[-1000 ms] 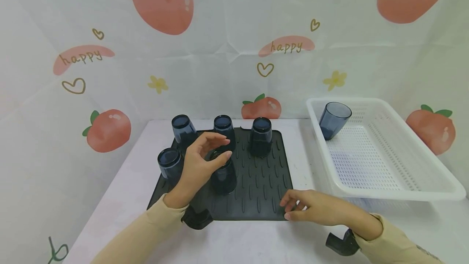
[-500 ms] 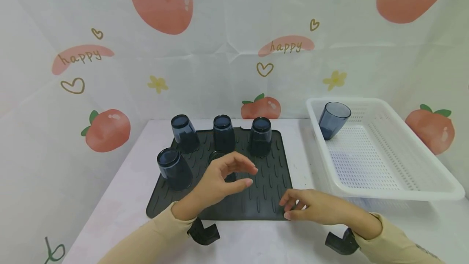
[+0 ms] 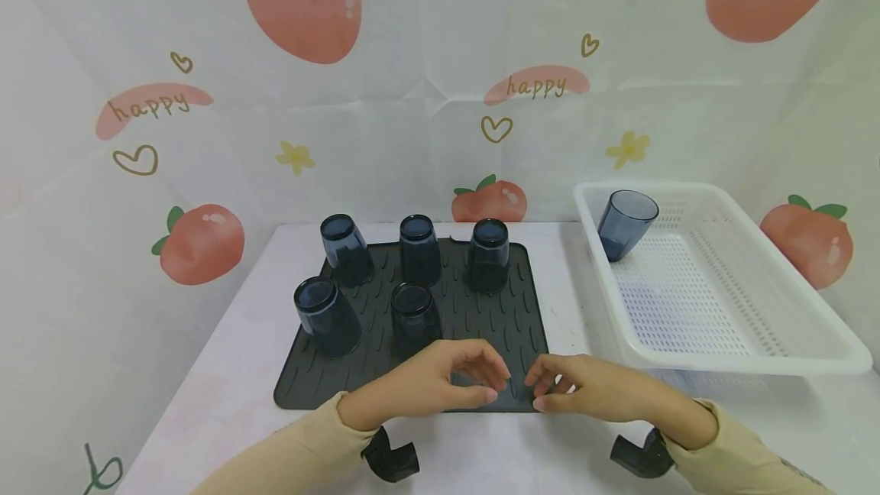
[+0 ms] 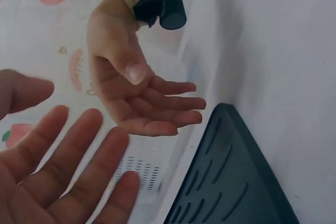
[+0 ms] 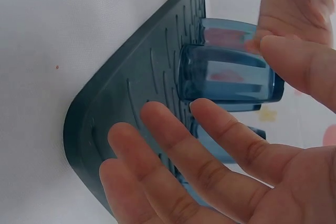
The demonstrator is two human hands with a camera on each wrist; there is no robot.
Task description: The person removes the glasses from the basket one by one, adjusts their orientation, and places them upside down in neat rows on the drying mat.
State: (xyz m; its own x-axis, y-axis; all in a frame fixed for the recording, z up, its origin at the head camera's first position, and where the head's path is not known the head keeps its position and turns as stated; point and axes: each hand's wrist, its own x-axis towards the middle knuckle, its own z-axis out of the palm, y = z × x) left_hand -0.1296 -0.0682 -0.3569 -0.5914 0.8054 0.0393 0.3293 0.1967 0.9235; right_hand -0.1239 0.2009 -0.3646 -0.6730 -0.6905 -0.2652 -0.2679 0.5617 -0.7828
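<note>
Several blue-tinted glasses stand upside down on a dark ribbed drying mat (image 3: pixel 481 342). Three form the back row: a left glass (image 3: pixel 347 250), a middle glass (image 3: pixel 420 250) and a right glass (image 3: pixel 489 258). In front of them are a front-left glass (image 3: pixel 328 318) and a front-middle glass (image 3: pixel 415 315). My left hand (image 3: pixel 440 376), empty with fingers loosely bent, hovers over the mat's front part, close to the front-middle glass. By the mat's front right corner my right hand (image 3: pixel 584 388) lies relaxed, holding nothing. In the right wrist view a glass (image 5: pixel 231 74) shows beyond the right hand's fingers (image 5: pixel 210 177).
To the right stands a white perforated plastic basket (image 3: pixel 811 361). One more blue glass (image 3: pixel 626 228) leans, mouth up, in its back left corner. A printed cloth (image 3: pixel 426 143) hangs behind the white table (image 3: pixel 509 457).
My left hand has come away from the front-middle glass, moving right and toward me, and that glass is uncovered now. The right hand stays in place.
</note>
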